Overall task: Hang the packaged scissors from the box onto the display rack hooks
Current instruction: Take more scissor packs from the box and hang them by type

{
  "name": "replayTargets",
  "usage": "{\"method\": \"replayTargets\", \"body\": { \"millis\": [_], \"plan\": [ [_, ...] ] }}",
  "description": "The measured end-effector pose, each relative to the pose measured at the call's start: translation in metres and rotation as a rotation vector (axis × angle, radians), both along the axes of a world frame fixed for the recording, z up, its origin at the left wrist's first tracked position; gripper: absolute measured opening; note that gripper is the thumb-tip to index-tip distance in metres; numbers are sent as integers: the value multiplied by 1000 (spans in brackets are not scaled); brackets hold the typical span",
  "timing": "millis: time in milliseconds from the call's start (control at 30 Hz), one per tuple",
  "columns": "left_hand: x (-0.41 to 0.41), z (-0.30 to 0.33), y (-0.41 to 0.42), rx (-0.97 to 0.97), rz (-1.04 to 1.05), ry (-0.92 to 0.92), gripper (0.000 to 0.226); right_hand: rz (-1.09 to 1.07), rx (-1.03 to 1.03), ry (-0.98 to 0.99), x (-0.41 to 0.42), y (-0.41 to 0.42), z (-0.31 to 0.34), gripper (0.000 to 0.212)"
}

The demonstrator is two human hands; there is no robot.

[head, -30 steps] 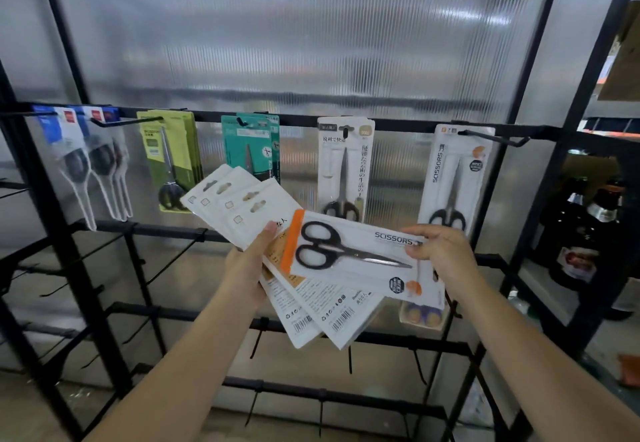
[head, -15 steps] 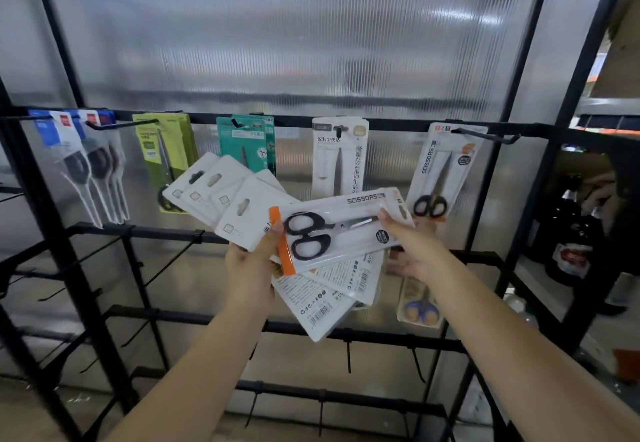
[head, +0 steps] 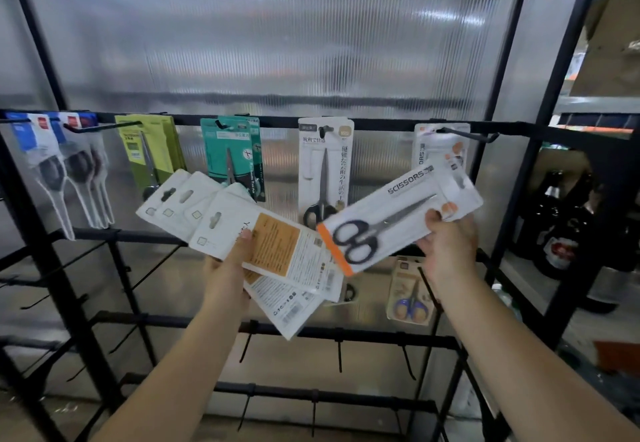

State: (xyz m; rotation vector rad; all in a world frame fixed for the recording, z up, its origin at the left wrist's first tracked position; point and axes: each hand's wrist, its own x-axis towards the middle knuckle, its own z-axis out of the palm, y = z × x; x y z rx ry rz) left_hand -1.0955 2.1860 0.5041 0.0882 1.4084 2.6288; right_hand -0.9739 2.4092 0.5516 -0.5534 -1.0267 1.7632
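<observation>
My left hand (head: pixel 230 265) grips a fanned stack of white scissor packs (head: pixel 221 219), backs facing me, in front of the rack's middle. My right hand (head: pixel 446 244) pinches one white pack with black-handled scissors and an orange end (head: pixel 398 216), tilted up to the right. Its top end lies just below a black hook (head: pixel 467 135) on the upper rail, where an identical pack (head: pixel 440 145) hangs. The box is not in view.
On the upper rail (head: pixel 381 125) of the black rack hang blue-carded packs (head: pixel 52 164), green packs (head: pixel 149 150), teal packs (head: pixel 232 154) and a white pack (head: pixel 325 171). A small blue-handled pack (head: pixel 410 292) hangs lower right. Bare hooks line the lower rails. Dark bottles (head: pixel 561 226) stand at right.
My right hand has lifted the single pack off the fanned stack and carried it up and to the right, tilting its top toward the right hook. The left hand stayed roughly in place.
</observation>
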Motion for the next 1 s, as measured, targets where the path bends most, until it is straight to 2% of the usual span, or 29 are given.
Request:
{"method": "replayTargets", "body": {
  "millis": [67,100,200,467,600,833,1000],
  "plan": [
    [-1,-3,2,-42,0,19,36,-191,325,-79,12,8,-2,34],
    [-1,-5,4,-52,-3,28,35,-254,448,-103,19,13,-5,44],
    [3,-8,13,-68,-12,51,27,-360,624,-122,38,21,-12,71],
    [21,-3,42,-51,-99,77,27,-606,986,-227,64,47,31,48],
    [28,-3,51,-48,-114,49,34,-546,1036,-369,66,55,54,49],
    [25,-8,52,-42,-113,22,22,-481,1006,-595,76,58,53,51],
    [24,-5,48,-35,-127,18,23,-446,967,-736,56,63,59,58]
  ]
}}
